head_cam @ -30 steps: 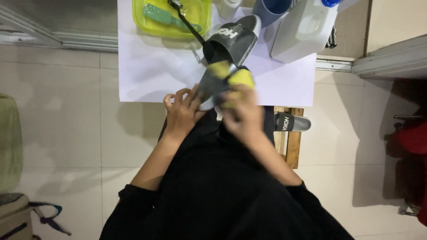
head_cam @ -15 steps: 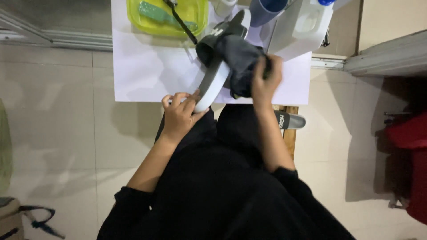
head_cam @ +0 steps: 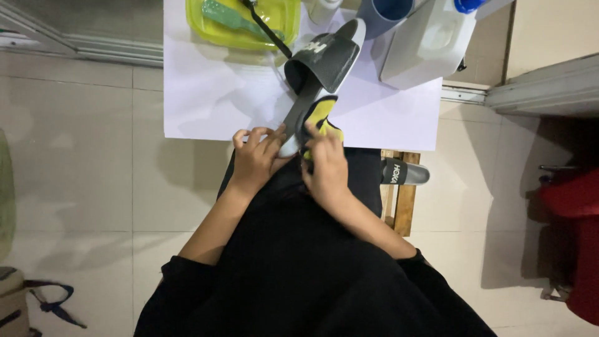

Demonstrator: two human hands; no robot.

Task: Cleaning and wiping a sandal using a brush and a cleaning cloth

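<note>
Dark grey slide sandal (head_cam: pixel 321 68) is up over the white sheet's (head_cam: pixel 206 93) near edge; our left hand (head_cam: pixel 256 159) pinches its heel, our right hand (head_cam: pixel 326 168) presses a yellow sponge (head_cam: pixel 319 115) against the footbed. Looks like mid-scrub, so steady pressure is needed.

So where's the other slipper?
The other slipper lies on the floor at the person's right, beside the wooden stool, just below the white sheet's edge.
</note>
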